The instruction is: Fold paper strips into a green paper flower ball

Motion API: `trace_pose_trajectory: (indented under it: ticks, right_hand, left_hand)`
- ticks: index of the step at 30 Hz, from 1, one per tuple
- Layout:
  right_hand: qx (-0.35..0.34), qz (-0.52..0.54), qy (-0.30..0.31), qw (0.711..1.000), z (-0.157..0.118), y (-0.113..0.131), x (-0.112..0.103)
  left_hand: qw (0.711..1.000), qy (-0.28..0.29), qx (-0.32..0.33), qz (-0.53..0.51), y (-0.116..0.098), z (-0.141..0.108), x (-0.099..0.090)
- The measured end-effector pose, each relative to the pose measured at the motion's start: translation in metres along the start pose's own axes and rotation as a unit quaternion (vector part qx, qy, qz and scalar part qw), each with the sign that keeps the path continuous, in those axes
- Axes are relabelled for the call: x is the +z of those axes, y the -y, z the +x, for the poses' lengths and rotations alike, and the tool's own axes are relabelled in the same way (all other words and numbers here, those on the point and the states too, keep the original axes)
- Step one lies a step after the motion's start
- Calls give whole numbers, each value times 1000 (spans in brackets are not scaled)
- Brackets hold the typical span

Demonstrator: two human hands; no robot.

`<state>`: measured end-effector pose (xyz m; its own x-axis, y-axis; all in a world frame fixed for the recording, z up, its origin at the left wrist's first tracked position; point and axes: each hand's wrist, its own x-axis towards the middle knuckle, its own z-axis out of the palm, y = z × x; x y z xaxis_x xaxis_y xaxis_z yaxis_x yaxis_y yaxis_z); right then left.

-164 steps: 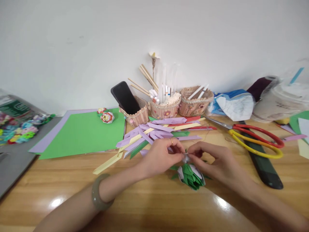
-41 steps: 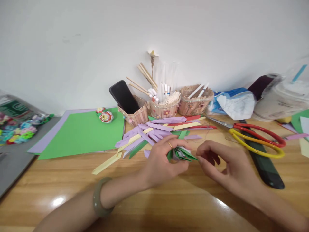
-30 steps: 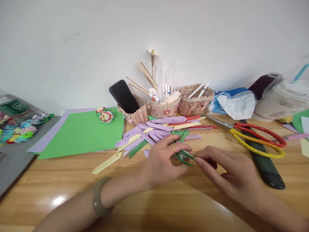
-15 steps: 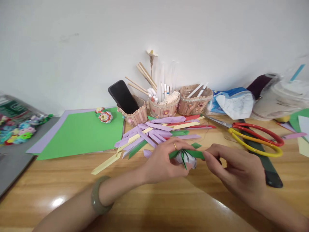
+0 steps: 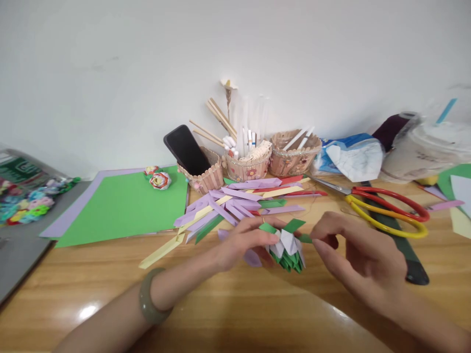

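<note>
My left hand (image 5: 241,245), with a bangle at its wrist, is closed round a folded paper flower (image 5: 289,242). White-lavender petals wrap the flower's middle, pointed green folds hang at its lower end, and green tips stick out at the top. My right hand (image 5: 362,257) pinches the end of the green tip on the flower's right side between thumb and forefinger. Behind my left hand lies a heap of folded paper strips (image 5: 239,202) in lavender, yellow, green and red. Part of the flower is hidden by my left fingers.
Large scissors (image 5: 390,211) with red and yellow handles lie at right. Decorated baskets (image 5: 208,180) line the wall, one holding a phone (image 5: 187,149). Green paper sheets (image 5: 117,206) and two small paper rosettes (image 5: 161,181) are at left. A lidded cup (image 5: 427,152) stands far right.
My left hand has turned the flower, so its petals and green underside folds now show. My right fingers stay at a green tip, which now sticks out less far.
</note>
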<state>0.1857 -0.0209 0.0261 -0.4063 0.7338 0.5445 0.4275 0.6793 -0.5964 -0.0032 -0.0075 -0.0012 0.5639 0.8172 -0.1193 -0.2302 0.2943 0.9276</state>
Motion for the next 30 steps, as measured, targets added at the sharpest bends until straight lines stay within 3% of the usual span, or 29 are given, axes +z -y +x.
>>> trace_pose_trajectory:
  ticks: [4, 9, 14, 20, 30]
  right_hand:
    - [-99, -100, -5, 990, -1, 0, 3]
    - [-133, -192, -21, 972, 1, -6, 8]
    - [-168, -225, -19, 960, -7, -13, 8]
    - [-209, -266, 15, 941, -18, -11, 1]
    - [-215, -219, 27, 951, -26, -12, 0]
  left_hand:
    - [981, -59, 104, 152, -4, -1, 5]
    - [941, -108, 180, 264, -5, -2, 9]
    - [935, -170, 177, 257, -2, 0, 10]
    - [939, -195, 170, 228, 2, 1, 14]
    - [978, -141, 105, 109, -3, -5, 18]
